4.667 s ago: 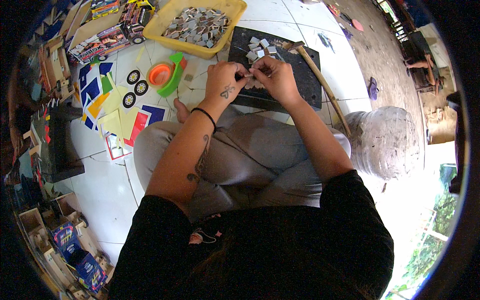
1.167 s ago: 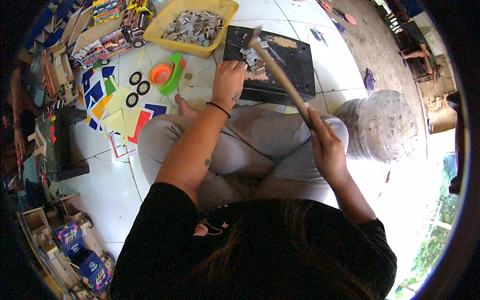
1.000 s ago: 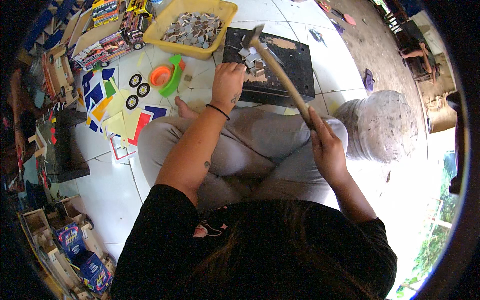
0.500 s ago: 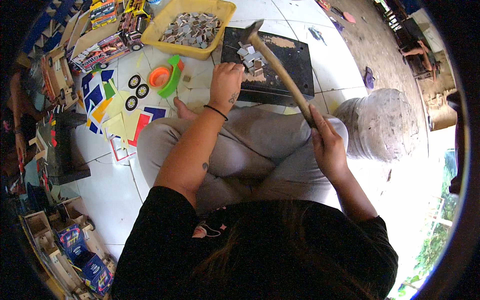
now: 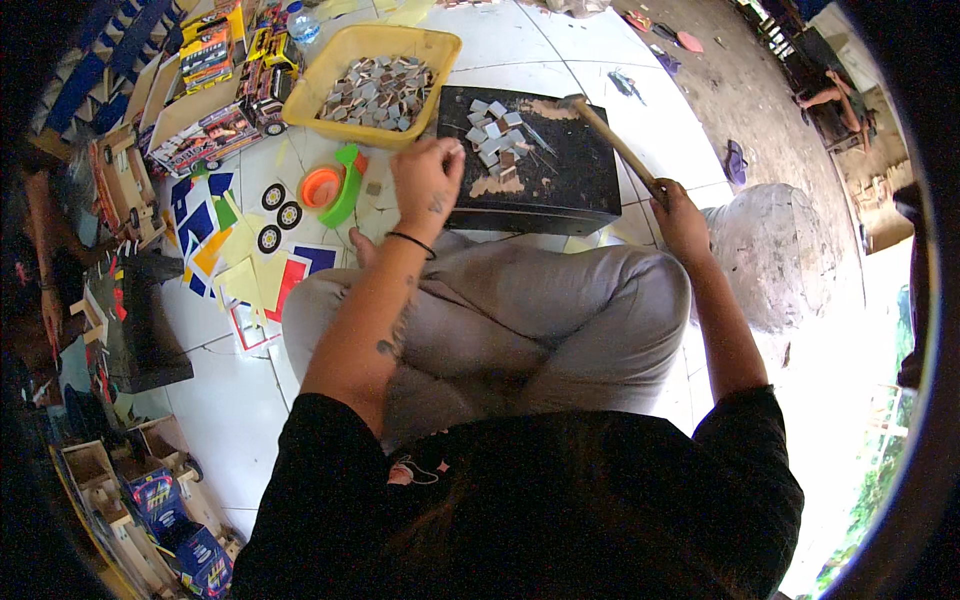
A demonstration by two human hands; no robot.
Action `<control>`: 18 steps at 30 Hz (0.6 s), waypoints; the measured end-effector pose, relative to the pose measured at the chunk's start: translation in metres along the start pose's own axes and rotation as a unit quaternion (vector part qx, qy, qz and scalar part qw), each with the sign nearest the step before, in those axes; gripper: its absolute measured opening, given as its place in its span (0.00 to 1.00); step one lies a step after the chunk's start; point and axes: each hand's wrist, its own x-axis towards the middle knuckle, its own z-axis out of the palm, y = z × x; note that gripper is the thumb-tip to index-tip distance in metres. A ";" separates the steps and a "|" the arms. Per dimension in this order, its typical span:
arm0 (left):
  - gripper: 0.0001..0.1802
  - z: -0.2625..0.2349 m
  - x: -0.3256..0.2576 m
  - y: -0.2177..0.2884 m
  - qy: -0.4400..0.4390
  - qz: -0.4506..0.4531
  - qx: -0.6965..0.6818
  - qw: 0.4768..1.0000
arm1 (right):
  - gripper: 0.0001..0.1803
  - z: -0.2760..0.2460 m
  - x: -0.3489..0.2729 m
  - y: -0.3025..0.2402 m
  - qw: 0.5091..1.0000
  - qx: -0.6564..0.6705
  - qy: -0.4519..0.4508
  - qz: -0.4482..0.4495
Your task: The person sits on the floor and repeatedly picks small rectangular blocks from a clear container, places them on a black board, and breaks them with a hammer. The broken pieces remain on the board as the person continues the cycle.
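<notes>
A black box (image 5: 590, 190) stands in front of my crossed legs, its top scuffed down to bare patches. Small grey-and-brown square pieces (image 5: 494, 133) lie heaped on its left half, beside a few thin slivers. My right hand (image 5: 683, 220) is wrapped round the wooden handle of a hammer (image 5: 622, 148); the hammer's head is over the box's far right part. Just left of the box is my left hand (image 5: 426, 182), closed with fingertips pressed together. What those fingers hold, if anything, is too small to make out.
A yellow basin (image 5: 452, 75) full of similar pieces sits beyond my left hand. Left of it are toy trucks (image 5: 205, 135), black wheels (image 5: 289, 215), an orange bowl (image 5: 320, 187) and coloured sheets (image 5: 262, 262). A rounded grey block (image 5: 770, 255) stands at my right.
The hammer has swung right, its head going from above the pieces to the box's far right part. My right hand moved right; my left hand drew slightly left, away from the heap.
</notes>
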 end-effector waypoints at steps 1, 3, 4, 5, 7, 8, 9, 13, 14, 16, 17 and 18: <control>0.08 -0.005 0.013 -0.008 -0.001 -0.007 0.035 0.999 | 0.16 0.009 0.007 0.008 1.000 0.013 -0.010 0.011; 0.14 -0.015 0.042 -0.025 -0.033 -0.146 -0.015 0.989 | 0.17 0.021 0.018 0.019 0.998 0.060 -0.022 -0.015; 0.14 -0.019 0.058 -0.032 -0.019 -0.131 0.035 0.991 | 0.18 0.023 0.022 0.021 0.996 0.084 -0.026 -0.030; 0.14 -0.022 0.072 -0.036 -0.001 -0.113 0.087 0.990 | 0.19 0.024 0.025 0.020 0.998 0.036 -0.033 -0.049; 0.14 -0.023 0.084 -0.035 0.026 -0.047 0.141 0.989 | 0.20 0.021 0.033 0.009 0.994 -0.070 -0.062 -0.061; 0.15 -0.021 0.083 -0.029 0.036 0.001 0.144 0.989 | 0.20 0.019 0.037 0.000 0.991 -0.057 0.007 -0.118; 0.15 -0.019 0.080 -0.021 0.045 0.046 0.148 0.987 | 0.19 0.016 0.042 -0.011 0.986 -0.055 0.062 -0.148; 0.16 -0.002 0.026 0.026 -0.193 -0.002 -0.008 0.981 | 0.15 0.031 0.066 -0.078 0.971 -0.056 0.002 -0.233; 0.15 0.002 0.016 0.035 -0.183 0.043 0.039 0.981 | 0.14 0.038 0.071 -0.095 0.963 -0.093 -0.033 -0.253; 0.14 0.010 0.002 0.046 -0.110 0.088 0.078 0.987 | 0.12 0.052 0.079 -0.127 0.955 -0.205 -0.071 -0.201; 0.13 0.013 -0.001 0.048 -0.122 0.072 0.070 0.987 | 0.11 0.056 0.084 -0.138 0.958 -0.208 -0.088 -0.175; 0.12 0.016 -0.003 0.050 -0.125 0.063 0.069 0.988 | 0.10 0.060 0.089 -0.148 0.960 -0.211 -0.104 -0.149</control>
